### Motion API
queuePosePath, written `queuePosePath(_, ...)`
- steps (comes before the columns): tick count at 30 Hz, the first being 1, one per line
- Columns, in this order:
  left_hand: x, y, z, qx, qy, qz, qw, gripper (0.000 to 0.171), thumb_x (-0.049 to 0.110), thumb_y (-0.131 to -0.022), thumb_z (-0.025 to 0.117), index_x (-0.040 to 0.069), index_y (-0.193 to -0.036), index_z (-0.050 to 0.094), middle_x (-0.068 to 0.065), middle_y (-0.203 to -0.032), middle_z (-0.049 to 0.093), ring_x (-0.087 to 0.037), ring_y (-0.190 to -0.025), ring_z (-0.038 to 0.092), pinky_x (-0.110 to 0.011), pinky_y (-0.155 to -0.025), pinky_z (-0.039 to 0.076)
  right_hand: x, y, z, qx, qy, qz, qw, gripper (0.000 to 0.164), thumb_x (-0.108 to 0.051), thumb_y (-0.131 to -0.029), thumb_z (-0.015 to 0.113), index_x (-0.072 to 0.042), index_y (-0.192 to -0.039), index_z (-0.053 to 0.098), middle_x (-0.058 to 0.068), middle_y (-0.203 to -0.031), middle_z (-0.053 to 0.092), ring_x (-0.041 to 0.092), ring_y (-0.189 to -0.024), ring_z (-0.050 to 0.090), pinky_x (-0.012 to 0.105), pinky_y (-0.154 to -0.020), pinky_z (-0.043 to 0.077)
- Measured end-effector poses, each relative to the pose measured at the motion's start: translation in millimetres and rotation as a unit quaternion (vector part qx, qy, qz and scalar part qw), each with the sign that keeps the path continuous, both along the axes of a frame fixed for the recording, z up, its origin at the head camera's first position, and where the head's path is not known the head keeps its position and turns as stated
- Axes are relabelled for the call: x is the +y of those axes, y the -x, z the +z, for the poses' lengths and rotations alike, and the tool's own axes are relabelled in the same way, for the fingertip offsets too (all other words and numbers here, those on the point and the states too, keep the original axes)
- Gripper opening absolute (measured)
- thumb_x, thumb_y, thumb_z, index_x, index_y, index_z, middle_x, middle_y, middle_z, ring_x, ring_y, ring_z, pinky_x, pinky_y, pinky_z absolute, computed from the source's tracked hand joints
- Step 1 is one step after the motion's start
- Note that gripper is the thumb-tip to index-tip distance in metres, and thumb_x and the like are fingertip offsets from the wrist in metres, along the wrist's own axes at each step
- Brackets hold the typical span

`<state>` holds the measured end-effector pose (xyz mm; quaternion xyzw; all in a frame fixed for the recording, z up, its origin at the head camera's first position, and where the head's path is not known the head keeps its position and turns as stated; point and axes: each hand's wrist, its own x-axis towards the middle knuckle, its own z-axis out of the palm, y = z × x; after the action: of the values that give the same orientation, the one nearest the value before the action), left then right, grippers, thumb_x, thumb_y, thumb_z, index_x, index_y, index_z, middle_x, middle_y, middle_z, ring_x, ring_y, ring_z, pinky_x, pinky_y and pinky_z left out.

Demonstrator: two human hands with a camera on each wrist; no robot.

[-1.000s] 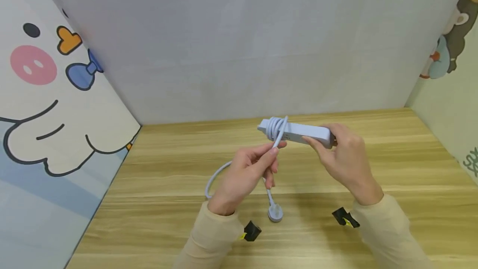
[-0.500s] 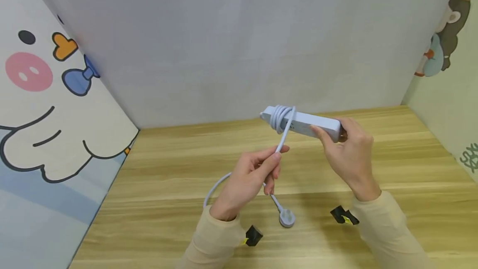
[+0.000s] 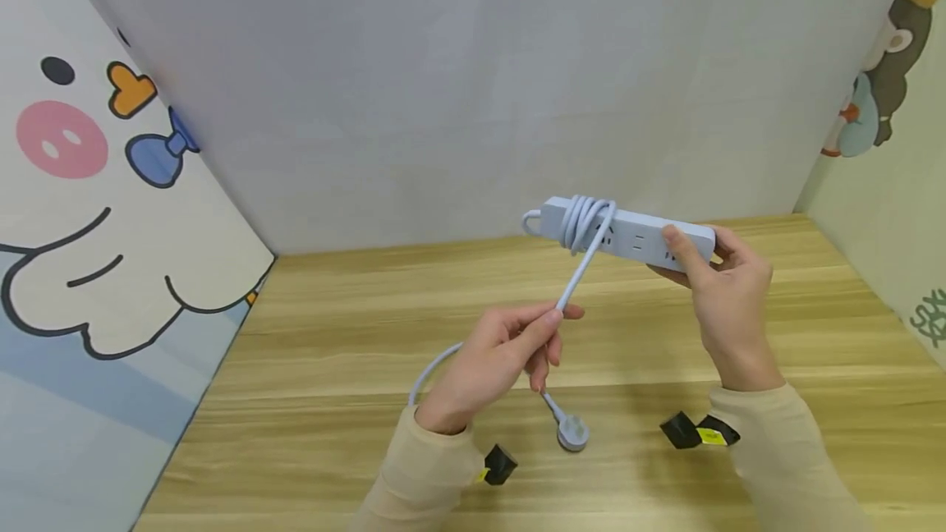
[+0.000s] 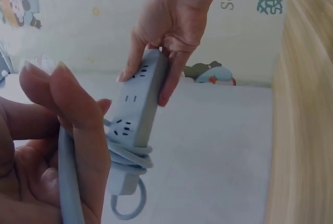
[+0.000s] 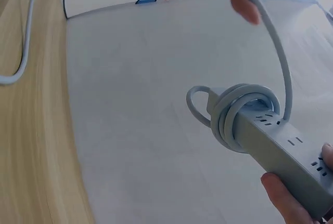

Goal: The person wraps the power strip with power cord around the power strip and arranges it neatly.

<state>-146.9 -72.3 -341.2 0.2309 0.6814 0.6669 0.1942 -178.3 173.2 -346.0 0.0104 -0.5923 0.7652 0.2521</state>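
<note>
A pale blue-white power strip [image 3: 631, 235] is held above the table, its socket face turned toward the head camera. My right hand [image 3: 727, 294] grips its right end, thumb on the socket face and fingers behind. Several turns of the strip's cord [image 5: 229, 115] wrap around the other end, where a small loop sticks out. From the last turn the cord runs taut down to my left hand [image 3: 502, 355], which pinches it between thumb and fingers. Below that hand, the three-pin plug [image 3: 572, 433] is at the cord's end, low over the wooden table.
The wood-grain table [image 3: 332, 401] ends at a pale back wall [image 3: 473, 105]. Cartoon-printed panels [image 3: 89, 228] stand at left and right. Slack cord [image 3: 432, 368] curves beside the left wrist. Black wrist-worn pieces [image 3: 500, 465] show near both sleeves.
My right hand has moved right and tilted the strip, so its sockets now face the head camera. The left hand has shifted slightly right, with a longer stretch of taut cord between.
</note>
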Motion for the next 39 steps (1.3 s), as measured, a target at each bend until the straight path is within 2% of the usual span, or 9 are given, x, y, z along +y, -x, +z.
queuePosePath(7,-2,10.9,-9.5,-0.034,0.007,-0.038,0.9987,0.034,0.023,-0.108,0.051,-0.003,-0.12,0.069,-0.001,-0.077,0.06,-0.009,-0.053,0.055,-0.021,-0.058,0.051,10,-2.4,4.2,0.013,0.103,0.094,0.99,0.016,-0.007,-0.095,0.069,0.006,-0.105,0.072,0.012,-0.106,0.068,0.022,-0.097,0.073,0.037,-0.077,0.061)
queuePosePath(10,-4,15.5,-15.6,-0.049,0.02,-0.051,0.9973,0.033,0.023,-0.107,0.053,-0.004,-0.115,0.07,-0.001,-0.075,0.059,-0.009,-0.054,0.054,-0.021,-0.058,0.05,19,-3.0,4.6,0.026,0.175,0.164,0.971,0.02,-0.007,-0.1,0.061,0.007,-0.11,0.07,0.014,-0.108,0.073,0.026,-0.095,0.077,0.039,-0.081,0.061)
queuePosePath(13,-4,19.5,-21.2,-0.064,0.032,-0.038,0.9967,0.032,0.025,-0.106,0.055,0.0,-0.115,0.071,0.0,-0.072,0.055,-0.01,-0.055,0.052,-0.022,-0.057,0.051,28,-3.4,5.5,0.037,0.225,0.209,0.951,0.024,-0.009,-0.105,0.053,0.007,-0.115,0.068,0.017,-0.108,0.076,0.03,-0.091,0.077,0.04,-0.081,0.061)
queuePosePath(20,-6,29.6,-32.5,-0.078,0.059,0.037,0.9945,0.032,0.035,-0.1,0.065,0.004,-0.095,0.073,0.003,-0.066,0.052,-0.009,-0.051,0.047,-0.022,-0.052,0.05,34,-5.0,10.9,0.049,0.233,0.246,0.94,0.029,-0.017,-0.109,0.047,0.007,-0.119,0.06,0.022,-0.113,0.074,0.033,-0.092,0.077,0.041,-0.081,0.06)
queuePosePath(25,-9,36.3,-40.9,-0.086,0.069,0.025,0.9936,0.033,0.038,-0.098,0.067,0.006,-0.09,0.073,0.003,-0.064,0.053,-0.009,-0.05,0.046,-0.023,-0.052,0.05,32,-4.6,10.9,0.05,0.255,0.278,0.925,0.03,-0.018,-0.11,0.043,0.005,-0.12,0.059,0.022,-0.112,0.074,0.034,-0.094,0.076,0.04,-0.082,0.06)
queuePosePath(28,-11,41.1,-46.5,-0.094,0.075,0.026,0.9924,0.032,0.038,-0.098,0.068,0.007,-0.089,0.072,0.004,-0.063,0.051,-0.009,-0.05,0.045,-0.023,-0.053,0.05,35,-4.5,10.0,0.049,0.251,0.281,0.925,0.031,-0.02,-0.11,0.041,0.003,-0.119,0.06,0.019,-0.109,0.075,0.03,-0.092,0.077,0.037,-0.08,0.061)
queuePosePath(33,-14,44.1,-49.2,-0.1,0.088,0.051,0.9899,0.034,0.043,-0.095,0.071,0.01,-0.085,0.072,0.005,-0.063,0.05,-0.008,-0.05,0.045,-0.022,-0.054,0.049,38,-5.5,11.0,0.045,0.244,0.28,0.927,0.034,-0.021,-0.111,0.04,0.003,-0.115,0.064,0.019,-0.103,0.077,0.03,-0.086,0.078,0.035,-0.073,0.062)
queuePosePath(38,-16,45.1,-49.0,-0.09,0.119,0.083,0.9853,0.047,0.053,-0.089,0.074,0.011,-0.071,0.064,0.006,-0.06,0.047,-0.009,-0.05,0.045,-0.026,-0.056,0.051,41,-5.8,11.9,0.055,0.22,0.333,0.915,0.043,-0.02,-0.112,0.032,0.003,-0.111,0.068,0.018,-0.1,0.077,0.028,-0.083,0.078,0.034,-0.07,0.062)
queuePosePath(39,-16,45.6,-49.4,-0.088,0.124,0.09,0.9843,0.048,0.054,-0.088,0.074,0.012,-0.069,0.063,0.006,-0.06,0.047,-0.009,-0.05,0.045,-0.026,-0.057,0.051,42,-5.7,11.5,0.06,0.216,0.352,0.909,0.044,-0.02,-0.113,0.03,0.003,-0.111,0.068,0.018,-0.101,0.077,0.028,-0.083,0.078,0.034,-0.07,0.063)
